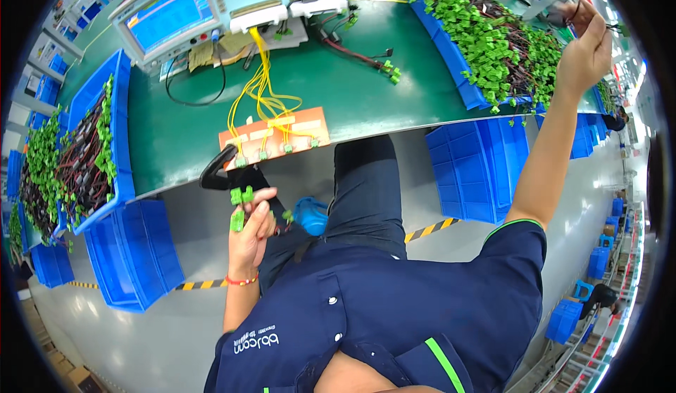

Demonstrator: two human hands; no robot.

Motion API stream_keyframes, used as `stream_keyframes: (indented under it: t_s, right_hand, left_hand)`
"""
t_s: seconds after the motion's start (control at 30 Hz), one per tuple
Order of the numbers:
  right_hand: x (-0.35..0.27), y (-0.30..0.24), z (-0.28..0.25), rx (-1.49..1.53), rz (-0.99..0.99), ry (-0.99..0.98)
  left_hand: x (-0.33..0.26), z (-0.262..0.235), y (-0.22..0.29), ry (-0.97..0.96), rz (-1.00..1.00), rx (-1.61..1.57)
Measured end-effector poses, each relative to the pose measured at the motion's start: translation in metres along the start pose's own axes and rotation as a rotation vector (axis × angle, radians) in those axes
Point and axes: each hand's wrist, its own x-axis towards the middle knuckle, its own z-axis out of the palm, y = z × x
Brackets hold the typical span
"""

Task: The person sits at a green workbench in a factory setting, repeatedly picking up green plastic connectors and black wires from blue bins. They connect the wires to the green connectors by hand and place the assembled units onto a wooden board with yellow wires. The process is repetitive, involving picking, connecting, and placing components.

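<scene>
Green workbench [380, 101], 12 o'clock | left hand [251, 237], 8 o'clock: fingers closed around green connectors [237, 220], near orange board [301, 131] at 10 o'clock | right hand [586, 52], 2 o'clock, near filled blue tray [445, 45]: fingers bent, cannot tell whether gripping anything

Site type: factory workshop. Indicators: a bench [394, 90] with a tester [215, 13] at its far edge, a wired board [307, 128] at its near edge, cable-filled bins [124, 140] at both ends; striped floor tape [433, 230].
</scene>
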Motion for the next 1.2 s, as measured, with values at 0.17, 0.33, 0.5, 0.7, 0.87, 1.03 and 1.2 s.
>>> stream_keyframes:
  t_s: [0.17, 0.33, 0.5, 0.7, 0.87, 1.03, 1.2]
  right_hand:
    - [-0.137, -0.118, 0.026, 0.393, 0.425, -0.713]
    - [-0.267, -0.17, 0.063, 0.846, 1.014, -1.326]
    - [-0.322, -0.189, 0.075, 1.197, 1.507, -1.483]
    - [-0.371, -0.216, 0.058, 1.161, 1.108, -1.213]
    - [-0.372, -0.219, 0.065, 1.21, 1.092, -1.137]
    - [-0.378, -0.22, 0.074, 0.923, 0.543, -1.36]
    - [-0.379, -0.222, 0.083, 0.889, 0.462, -1.25]
  left_hand:
    - [0.019, 0.029, 0.007, -0.11, 0.018, -0.058]
    - [0.031, 0.046, 0.007, -0.074, 0.017, -0.024]
    - [0.026, 0.039, 0.002, 0.012, 0.044, 0.052]
    - [0.031, 0.011, -0.015, 0.235, 0.101, -0.058]
    - [0.039, -0.001, -0.013, 0.302, 0.154, -0.077]
    - [0.04, -0.003, -0.011, 0.399, 0.146, 0.0]
    - [0.04, -0.01, -0.006, 0.409, 0.171, 0.06]
